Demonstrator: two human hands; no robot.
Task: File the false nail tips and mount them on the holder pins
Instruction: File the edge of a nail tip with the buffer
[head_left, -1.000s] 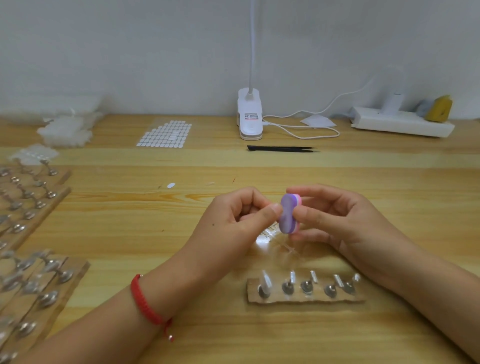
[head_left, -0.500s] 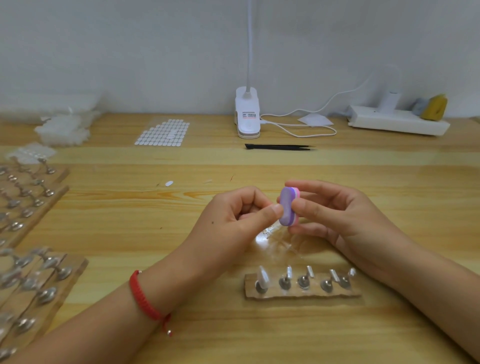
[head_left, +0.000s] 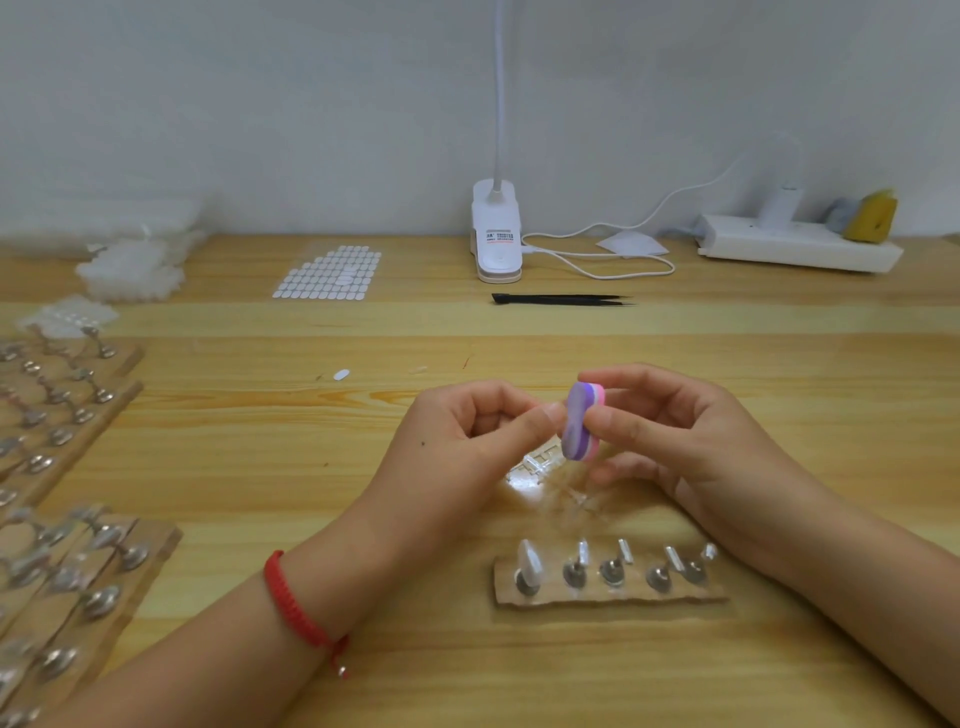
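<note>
Nail tip, too small to make out, seems pinched in her left hand (head_left: 483, 441) fingertips, pressed against the purple-pink buffer block (head_left: 581, 422) gripped by the right hand (head_left: 670, 431), above the holder strip (head_left: 608, 595) where one white tip (head_left: 529, 560) is mounted.

lamp base (head_left: 496, 234) at wall | black tweezers (head_left: 561, 300) before it | power strip (head_left: 795, 249) far right

A holder strip (head_left: 608, 592) is laid at lower centre of the table (head_left: 779, 364), below both hands. More strips (head_left: 67, 566) are ranged along the left edge; tweezers (head_left: 561, 300) and a lamp base (head_left: 496, 234) are set above centre.
</note>
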